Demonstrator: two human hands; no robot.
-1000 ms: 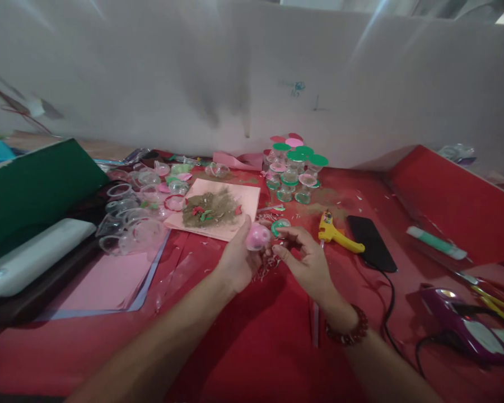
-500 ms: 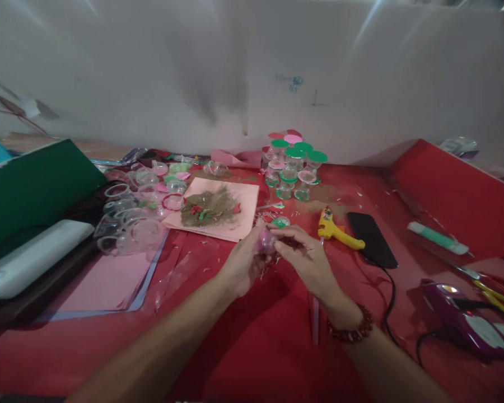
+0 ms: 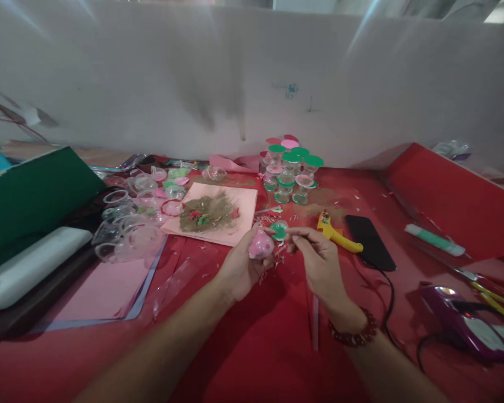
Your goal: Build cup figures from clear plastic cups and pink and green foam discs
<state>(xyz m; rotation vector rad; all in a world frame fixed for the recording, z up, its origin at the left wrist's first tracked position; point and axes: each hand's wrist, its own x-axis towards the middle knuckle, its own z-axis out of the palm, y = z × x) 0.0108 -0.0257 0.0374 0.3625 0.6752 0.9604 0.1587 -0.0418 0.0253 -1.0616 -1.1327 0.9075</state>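
My left hand (image 3: 240,267) is closed around a small pink rounded piece (image 3: 260,245) held just above the red table (image 3: 243,347). My right hand (image 3: 319,262), with a red bead bracelet (image 3: 353,334) at the wrist, pinches something small with thumb and forefinger right beside the pink piece; I cannot make out what. A small green-lined clear cup (image 3: 279,229) lies on the table just behind the fingers of both hands. A pink paper sheet (image 3: 218,210) with a heap of brown crumbs and red and green bits lies behind my left hand.
Clear plastic cups (image 3: 130,212) are piled at the left, with green-lidded jars (image 3: 292,170) at the back. A yellow glue gun (image 3: 334,232), black phone (image 3: 369,242), glue stick (image 3: 434,239) and purple tool (image 3: 466,319) lie at the right. A green board (image 3: 29,196) and a white device (image 3: 29,266) sit left.
My hands met around the pink piece half a second ago and have since drawn slightly apart. The pink piece stays in my left hand and the green cup shows again behind the fingers.
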